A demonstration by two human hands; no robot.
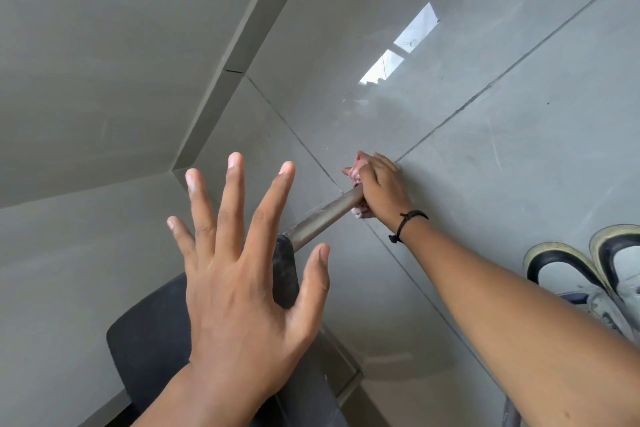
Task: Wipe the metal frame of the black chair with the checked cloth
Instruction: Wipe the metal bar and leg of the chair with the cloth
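Tiled floor (pixel 450 45); cloth (pixel 355 173) round frame (pixel 325 215).

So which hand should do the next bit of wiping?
Probably the right hand. It is already closed around the cloth at the far end of the metal tube. The left hand is open with fingers spread, holds nothing, and is nearer the camera, above the black chair.
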